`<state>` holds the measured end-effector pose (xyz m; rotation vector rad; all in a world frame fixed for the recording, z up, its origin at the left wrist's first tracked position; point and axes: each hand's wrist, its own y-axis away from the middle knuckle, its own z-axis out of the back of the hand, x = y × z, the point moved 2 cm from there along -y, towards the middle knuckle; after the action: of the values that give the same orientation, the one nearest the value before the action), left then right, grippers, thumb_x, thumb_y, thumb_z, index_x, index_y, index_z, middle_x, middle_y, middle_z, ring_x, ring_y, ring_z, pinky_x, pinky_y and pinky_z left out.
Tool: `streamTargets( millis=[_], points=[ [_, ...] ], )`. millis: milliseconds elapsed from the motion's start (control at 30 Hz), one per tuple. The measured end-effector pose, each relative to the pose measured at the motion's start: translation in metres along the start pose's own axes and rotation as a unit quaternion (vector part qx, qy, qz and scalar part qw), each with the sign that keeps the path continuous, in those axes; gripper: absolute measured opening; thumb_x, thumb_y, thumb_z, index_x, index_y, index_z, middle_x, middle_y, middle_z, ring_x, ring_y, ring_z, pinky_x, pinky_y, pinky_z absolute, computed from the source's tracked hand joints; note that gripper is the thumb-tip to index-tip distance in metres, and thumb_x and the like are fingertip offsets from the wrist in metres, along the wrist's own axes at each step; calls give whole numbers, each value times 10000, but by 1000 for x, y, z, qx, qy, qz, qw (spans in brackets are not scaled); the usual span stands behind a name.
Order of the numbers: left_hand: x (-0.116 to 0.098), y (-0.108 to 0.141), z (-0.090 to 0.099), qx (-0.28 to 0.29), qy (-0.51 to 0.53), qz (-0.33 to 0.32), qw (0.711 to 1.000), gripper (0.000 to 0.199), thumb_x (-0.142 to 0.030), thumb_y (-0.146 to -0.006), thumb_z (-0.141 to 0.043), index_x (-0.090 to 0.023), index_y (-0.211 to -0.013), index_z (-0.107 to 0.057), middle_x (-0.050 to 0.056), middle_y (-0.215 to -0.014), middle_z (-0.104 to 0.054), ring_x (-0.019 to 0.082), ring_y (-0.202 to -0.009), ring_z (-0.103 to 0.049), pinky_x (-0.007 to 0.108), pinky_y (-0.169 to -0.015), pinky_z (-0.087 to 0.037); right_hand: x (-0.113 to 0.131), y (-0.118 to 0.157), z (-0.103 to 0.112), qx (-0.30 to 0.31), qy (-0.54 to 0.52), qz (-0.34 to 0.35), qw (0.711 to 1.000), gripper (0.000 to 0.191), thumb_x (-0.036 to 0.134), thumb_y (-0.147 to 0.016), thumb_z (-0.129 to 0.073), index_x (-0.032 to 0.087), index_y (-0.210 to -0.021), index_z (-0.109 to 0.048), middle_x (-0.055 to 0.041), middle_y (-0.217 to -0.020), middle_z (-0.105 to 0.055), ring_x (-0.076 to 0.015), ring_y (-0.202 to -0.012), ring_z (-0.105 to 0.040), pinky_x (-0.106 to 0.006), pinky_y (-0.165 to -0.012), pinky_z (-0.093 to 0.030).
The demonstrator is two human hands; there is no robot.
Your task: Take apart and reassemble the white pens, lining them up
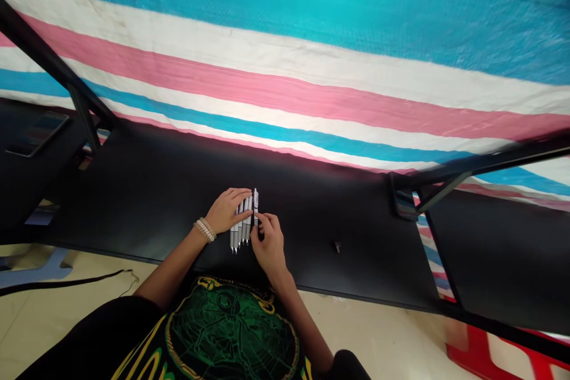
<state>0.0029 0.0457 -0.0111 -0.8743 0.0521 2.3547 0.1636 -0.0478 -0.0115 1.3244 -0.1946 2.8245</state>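
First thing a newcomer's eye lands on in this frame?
Probably the striped sheet in blue, white and pink, filling the top of the view beyond the black table. Next, the row of white-and-grey pens near the table's front edge, between the left hand and the right hand. Then the green spiderweb print on the shirt, bottom centre.

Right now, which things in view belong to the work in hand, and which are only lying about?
In the work:
row of pens, under the left hand
single pen, at the right hand

Lying about, apparently:
small dark item, right of the hands
phone-like slab, far left
dark flat object, beside the right-side frame
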Motion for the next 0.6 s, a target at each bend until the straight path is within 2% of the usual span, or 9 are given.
streamTargets(
  millis=[200, 367, 600],
  points=[
    [1, 1, -2, -13, 10, 7, 1000, 593, -457, -912, -602, -185, -1421, -463, 101, -1366, -594, 258, -1251, -542, 443, -1096, -419, -2, 2, 6, 18, 16, -23, 999, 429, 110, -806, -544, 186, -1217, -645, -100, -1130, -543, -151, -774, -586, -333, -776, -554],
    [1, 1, -2, -13, 12, 7, 1000, 599, -440, -903, -618, -195, -1424, -452, 102, -1367, -595, 258, -1254, -547, 446, -1092, -425, -1, 6, 9, 33, -11, -5, 999, 332, 187, -877, -553, 186, -1191, -664, -114, -1168, -549, -151, -767, -591, -331, -750, -564],
    [2, 1, -1, -11, 14, 4, 1000, 585, -436, -901, -619, -199, -1414, -464, 103, -1365, -600, 269, -1254, -551, 470, -1100, -417, -1, 6, 9, 24, -6, 17, 1000, 334, 233, -964, -473, 203, -1243, -653, -125, -1165, -558, -181, -860, -610, -353, -792, -561]
  ],
)
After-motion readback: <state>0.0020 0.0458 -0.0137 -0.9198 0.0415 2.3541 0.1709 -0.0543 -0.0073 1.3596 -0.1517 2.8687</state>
